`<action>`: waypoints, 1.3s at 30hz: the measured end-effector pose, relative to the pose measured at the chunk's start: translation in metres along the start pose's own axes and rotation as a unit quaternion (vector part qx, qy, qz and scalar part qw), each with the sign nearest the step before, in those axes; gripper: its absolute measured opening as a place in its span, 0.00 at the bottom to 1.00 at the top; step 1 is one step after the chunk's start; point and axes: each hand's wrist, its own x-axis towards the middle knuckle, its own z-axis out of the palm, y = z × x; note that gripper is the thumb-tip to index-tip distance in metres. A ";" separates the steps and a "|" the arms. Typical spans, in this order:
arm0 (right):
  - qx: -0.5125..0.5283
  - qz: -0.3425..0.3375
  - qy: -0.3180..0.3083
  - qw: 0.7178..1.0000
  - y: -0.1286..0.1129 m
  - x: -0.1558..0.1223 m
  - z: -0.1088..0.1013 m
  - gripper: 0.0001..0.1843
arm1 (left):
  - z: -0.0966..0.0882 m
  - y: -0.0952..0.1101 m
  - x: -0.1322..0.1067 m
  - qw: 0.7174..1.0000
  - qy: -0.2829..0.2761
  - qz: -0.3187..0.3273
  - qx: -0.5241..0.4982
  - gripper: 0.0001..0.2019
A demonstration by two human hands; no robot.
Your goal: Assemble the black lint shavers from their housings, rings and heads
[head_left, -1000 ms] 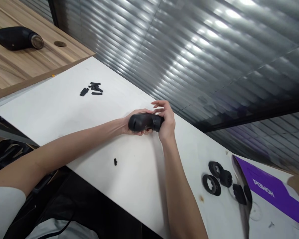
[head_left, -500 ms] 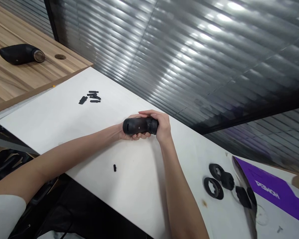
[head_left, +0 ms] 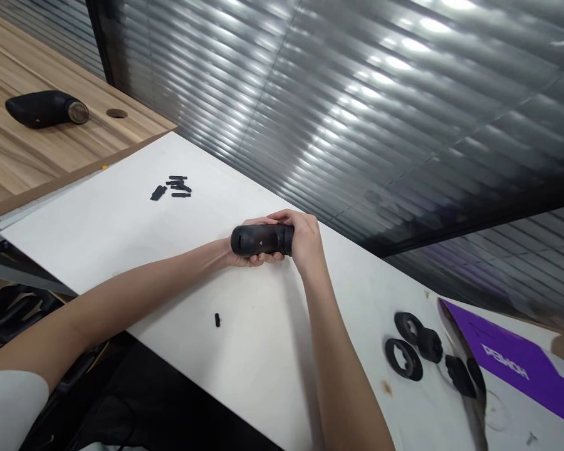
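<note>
Both hands hold a black rounded plastic body (head_left: 258,240) just above the white table (head_left: 122,219). My left hand (head_left: 244,257) cups it from below and behind, fingers curled round its left part. My right hand (head_left: 303,241) is wrapped over its right end, fingers closed on the top. That right end is hidden under the fingers.
Several small black clips (head_left: 173,186) lie at the back left, and one tiny black piece (head_left: 217,320) sits near the front edge. Black rings and caps (head_left: 418,347) lie at the right beside a purple box (head_left: 512,366). Another black body (head_left: 44,108) rests on the wooden desk (head_left: 37,150).
My right hand went from open fingers above the body's end to a closed grip over it. The body has turned in my hands and lies more level.
</note>
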 end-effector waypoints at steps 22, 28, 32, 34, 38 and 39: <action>0.139 0.022 0.019 0.990 0.006 0.006 0.000 0.15 | 0.029 -0.013 -0.005 0.976 0.154 0.141 0.065 0.18; 0.072 0.054 -0.019 0.996 0.013 0.006 -0.002 0.19 | 0.024 -0.015 -0.006 0.977 0.140 0.135 0.091 0.20; 0.046 0.061 -0.031 0.997 0.018 0.006 -0.004 0.19 | 0.025 -0.015 -0.004 0.979 0.136 0.111 0.099 0.22; 0.041 0.051 -0.021 0.998 0.017 0.006 -0.003 0.18 | 0.024 -0.014 -0.003 0.983 0.118 0.112 0.086 0.22; 0.032 0.048 -0.013 0.998 0.011 0.003 -0.001 0.18 | 0.022 -0.012 -0.004 0.990 0.086 0.093 0.060 0.21; 0.022 0.047 -0.019 0.998 0.010 0.002 0.000 0.18 | 0.021 -0.011 -0.004 0.992 0.082 0.083 0.054 0.22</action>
